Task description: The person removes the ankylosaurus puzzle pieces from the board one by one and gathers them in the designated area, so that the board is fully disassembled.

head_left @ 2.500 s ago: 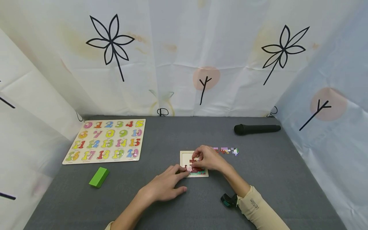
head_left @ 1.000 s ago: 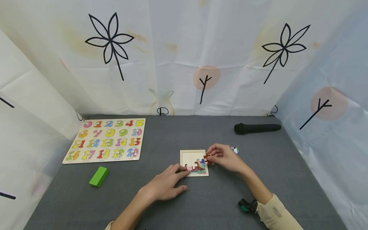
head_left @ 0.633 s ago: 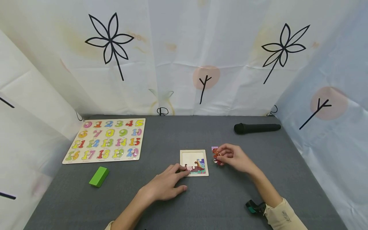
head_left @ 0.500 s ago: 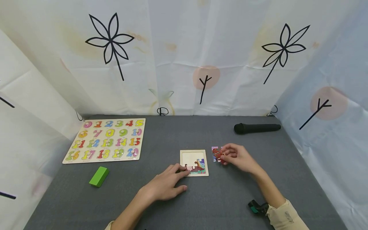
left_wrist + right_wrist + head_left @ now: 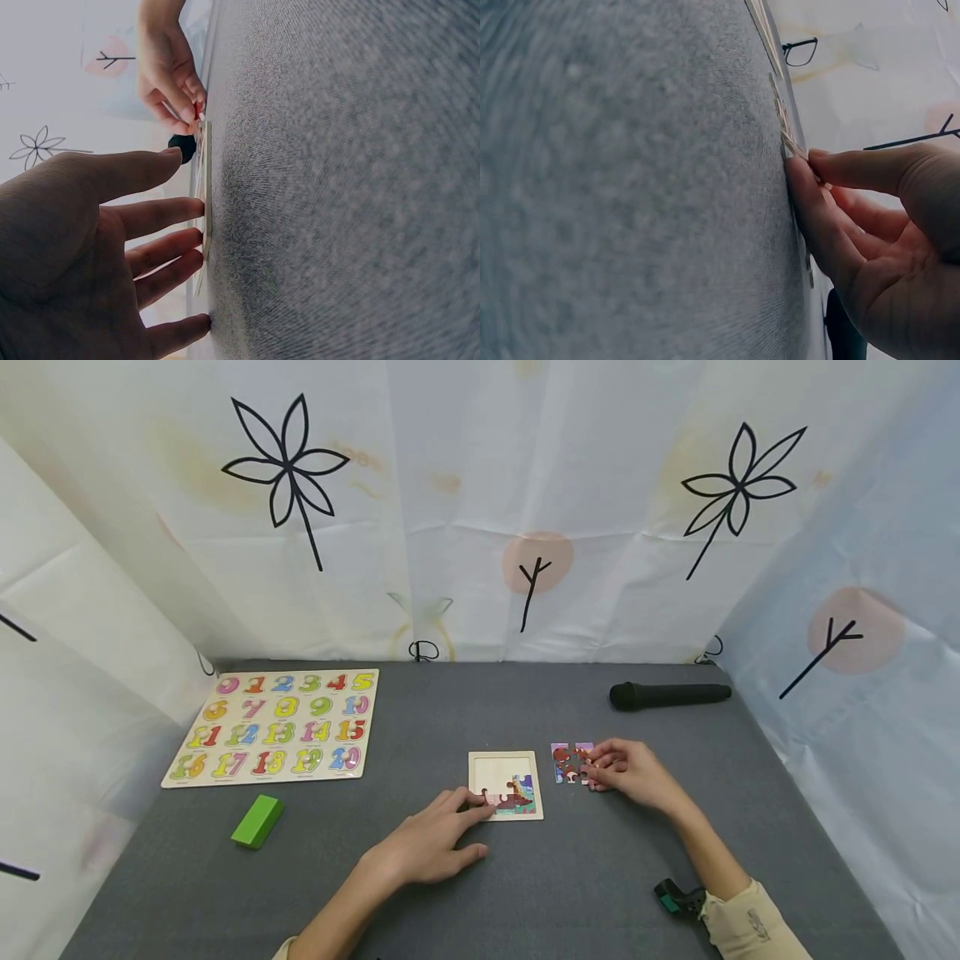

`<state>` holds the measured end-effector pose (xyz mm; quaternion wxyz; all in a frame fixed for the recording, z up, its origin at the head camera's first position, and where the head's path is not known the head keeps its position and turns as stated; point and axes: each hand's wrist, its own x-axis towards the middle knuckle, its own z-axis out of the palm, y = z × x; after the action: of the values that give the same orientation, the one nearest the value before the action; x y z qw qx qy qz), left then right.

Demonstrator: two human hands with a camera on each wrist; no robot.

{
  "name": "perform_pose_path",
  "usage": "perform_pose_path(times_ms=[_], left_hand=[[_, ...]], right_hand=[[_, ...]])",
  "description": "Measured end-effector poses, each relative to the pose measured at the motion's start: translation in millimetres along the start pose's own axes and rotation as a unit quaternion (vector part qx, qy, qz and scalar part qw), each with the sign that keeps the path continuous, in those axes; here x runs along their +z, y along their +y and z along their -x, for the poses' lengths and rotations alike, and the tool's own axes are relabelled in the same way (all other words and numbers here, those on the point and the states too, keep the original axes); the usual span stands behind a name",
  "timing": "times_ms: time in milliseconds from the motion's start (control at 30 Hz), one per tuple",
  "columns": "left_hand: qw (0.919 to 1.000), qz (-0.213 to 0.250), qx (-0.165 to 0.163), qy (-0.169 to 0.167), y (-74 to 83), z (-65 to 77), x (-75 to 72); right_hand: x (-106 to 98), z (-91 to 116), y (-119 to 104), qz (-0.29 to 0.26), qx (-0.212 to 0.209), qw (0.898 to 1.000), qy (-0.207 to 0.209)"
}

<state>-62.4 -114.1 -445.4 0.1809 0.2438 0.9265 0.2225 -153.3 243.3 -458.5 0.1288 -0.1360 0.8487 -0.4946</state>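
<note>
A small wooden puzzle tray (image 5: 493, 767) lies mid-table, its lower right part filled with fitted jigsaw pieces (image 5: 521, 795). My left hand (image 5: 431, 843) rests its straight fingertips on the tray's lower left edge; in the left wrist view those fingers (image 5: 169, 217) meet the tray's side. To the right of the tray, my right hand (image 5: 633, 772) pinches a jigsaw piece (image 5: 793, 144) between thumb and index finger, close over the table. The piece stands tilted in the right wrist view. Loose reddish and purple pieces (image 5: 562, 758) lie just left of those fingertips.
A number puzzle board (image 5: 270, 781) lies at the back left, with a green block (image 5: 257, 821) in front of it. At the back right is a black microphone (image 5: 670, 696). A black wrist device (image 5: 677, 897) sits by the right sleeve. Printed curtains enclose the table.
My right hand has gone from over the tray to its right side with a reddish piece, then slid further right, uncovering more of the loose pieces. My left hand has stayed put.
</note>
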Motion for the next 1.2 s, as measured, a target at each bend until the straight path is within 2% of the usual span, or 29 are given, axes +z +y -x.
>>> perform_pose_path(times_ms=[267, 500, 700, 933, 1200], left_hand=[[1.0000, -0.003, 0.000, 0.003, -0.7, -0.2, 1.0], [1.0000, -0.001, -0.001, 0.002, -0.4, -0.4, 1.0], [1.0000, -0.003, -0.002, 0.000, -0.6, -0.6, 0.7], [1.0000, -0.002, -0.001, 0.002, -0.4, 0.1, 0.7], [1.0000, 0.001, -0.003, 0.001, 0.6, 0.3, -0.1]], right_hand=[[5, 0, -6, 0.093, 0.027, 0.994, 0.042], [7, -1, -5, 0.137, 0.034, 0.988, 0.063], [7, 0, -5, 0.126, 0.024, 0.990, 0.061], [14, 0, -6, 0.114, -0.013, 0.992, 0.051], [29, -4, -8, 0.047, -0.033, 0.998, 0.009]])
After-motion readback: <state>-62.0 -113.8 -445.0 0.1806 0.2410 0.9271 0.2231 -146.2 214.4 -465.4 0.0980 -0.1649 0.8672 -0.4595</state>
